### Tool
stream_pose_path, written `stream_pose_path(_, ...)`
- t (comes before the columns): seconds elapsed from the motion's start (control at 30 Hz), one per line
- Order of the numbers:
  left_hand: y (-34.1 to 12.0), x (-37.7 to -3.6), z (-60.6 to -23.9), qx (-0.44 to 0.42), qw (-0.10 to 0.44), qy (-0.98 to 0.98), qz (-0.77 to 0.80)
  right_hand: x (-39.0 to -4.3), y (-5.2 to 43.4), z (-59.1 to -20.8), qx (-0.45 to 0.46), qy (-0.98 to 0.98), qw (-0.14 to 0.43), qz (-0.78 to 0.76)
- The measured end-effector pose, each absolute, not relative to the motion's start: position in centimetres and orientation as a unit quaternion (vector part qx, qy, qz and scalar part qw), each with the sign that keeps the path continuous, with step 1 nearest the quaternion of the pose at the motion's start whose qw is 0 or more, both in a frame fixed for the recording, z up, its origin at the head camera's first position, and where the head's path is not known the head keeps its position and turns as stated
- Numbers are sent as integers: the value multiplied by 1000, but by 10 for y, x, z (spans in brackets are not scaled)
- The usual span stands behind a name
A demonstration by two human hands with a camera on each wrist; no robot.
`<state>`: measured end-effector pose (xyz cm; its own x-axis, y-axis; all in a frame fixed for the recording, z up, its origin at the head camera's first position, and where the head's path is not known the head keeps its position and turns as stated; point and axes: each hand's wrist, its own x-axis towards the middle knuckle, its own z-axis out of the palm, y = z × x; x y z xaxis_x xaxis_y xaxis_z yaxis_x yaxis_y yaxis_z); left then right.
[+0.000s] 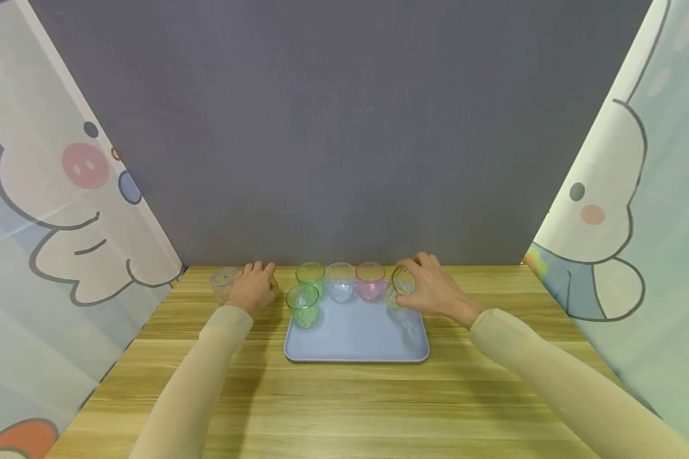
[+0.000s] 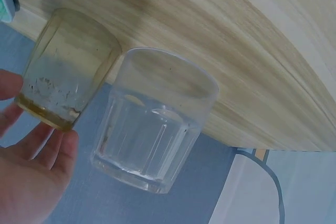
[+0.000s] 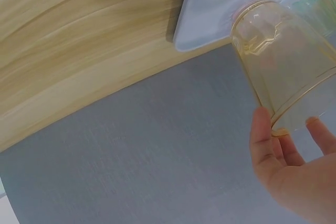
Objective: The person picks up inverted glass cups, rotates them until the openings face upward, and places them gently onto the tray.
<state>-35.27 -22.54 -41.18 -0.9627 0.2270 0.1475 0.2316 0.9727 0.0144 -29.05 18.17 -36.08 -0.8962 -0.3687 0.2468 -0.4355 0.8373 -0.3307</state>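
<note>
A pale blue tray (image 1: 356,344) lies mid-table. It carries two green cups (image 1: 303,305) (image 1: 311,275), a clear cup (image 1: 340,282) and a pink cup (image 1: 370,280). My right hand (image 1: 427,287) grips a yellowish cup (image 1: 400,284), tilted over the tray's far right corner. In the right wrist view its fingers (image 3: 261,129) wrap that cup (image 3: 283,61) near the rim. Left of the tray, my left hand (image 1: 254,287) curls over a second yellowish cup (image 2: 65,77). Its thumb and fingers (image 2: 58,145) lie on either side of the base. A clear faceted cup (image 2: 155,124) (image 1: 222,285) stands beside it.
A grey wall (image 1: 344,127) closes the table's far edge right behind the cups. Cartoon-printed curtains (image 1: 46,210) (image 1: 637,210) hang along both sides. The wooden tabletop (image 1: 344,408) stretches bare in front of the tray.
</note>
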Motion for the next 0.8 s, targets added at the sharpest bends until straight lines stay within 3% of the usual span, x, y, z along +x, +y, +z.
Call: stream_pose_path(0.8, -224, -347, -390, -123, 10, -991, -57, -307, 183, -363, 199, -957, 79, 195)
